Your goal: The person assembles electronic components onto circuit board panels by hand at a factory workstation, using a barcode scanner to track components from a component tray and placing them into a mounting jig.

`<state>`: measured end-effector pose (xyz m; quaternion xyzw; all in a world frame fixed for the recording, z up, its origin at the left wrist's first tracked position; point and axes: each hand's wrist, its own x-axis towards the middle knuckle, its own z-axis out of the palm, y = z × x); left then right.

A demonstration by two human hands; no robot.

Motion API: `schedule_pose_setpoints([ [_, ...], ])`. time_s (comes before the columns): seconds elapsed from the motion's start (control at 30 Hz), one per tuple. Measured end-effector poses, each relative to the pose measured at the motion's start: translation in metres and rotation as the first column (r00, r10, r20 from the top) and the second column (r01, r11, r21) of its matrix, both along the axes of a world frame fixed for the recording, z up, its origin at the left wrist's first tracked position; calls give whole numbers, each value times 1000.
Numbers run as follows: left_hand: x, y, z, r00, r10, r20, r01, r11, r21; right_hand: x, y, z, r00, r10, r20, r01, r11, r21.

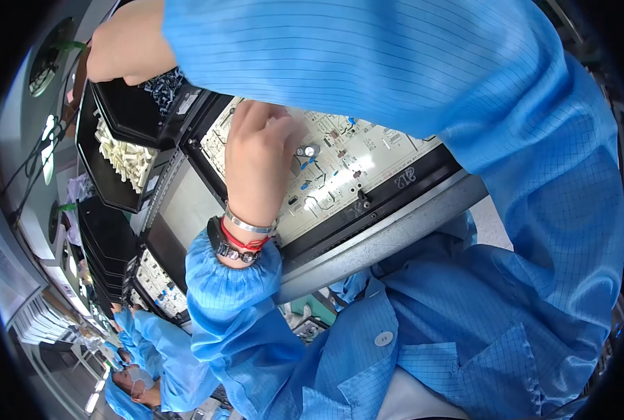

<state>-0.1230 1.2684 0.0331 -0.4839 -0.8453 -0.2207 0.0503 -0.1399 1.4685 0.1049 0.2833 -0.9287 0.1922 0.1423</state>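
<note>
My left hand (257, 143) is over a pale circuit board (333, 189), its fingers curled down toward the surface and partly blurred. Whatever its fingertips hold, if anything, is hidden beneath them. A silver bracelet, a red cord and a watch (231, 245) circle that wrist. The board carries small components, among them blue ones and a round silver-topped one (308, 151), and sits in a black frame (396, 185). Stretched across the top of the view, my right arm ends in my right hand (131, 45) at a black bin (119, 105) of small dark parts (163, 91); its fingers are mostly hidden.
Below that bin is another black bin (98, 175) with cream-coloured parts (124, 155). A metal rail (389, 231) runs along the near side of the frame. Further along the line are another board (159, 283) and a masked co-worker in blue (172, 357).
</note>
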Motion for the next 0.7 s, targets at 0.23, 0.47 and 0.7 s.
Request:
schedule_pose_setpoints([
  [0.23,8,-30,1,995,-68,-73,64,997,-53,-10,-32,19,989,150,-19,-148,985,95],
  [0.47,-3,-52,19,988,-71,135,47,984,174,60,14,-11,829,174,532,57,919,-389],
  [0.7,-112,-157,37,737,604,-305,-581,796,173,86,33,-20,789,108,605,267,826,-496],
])
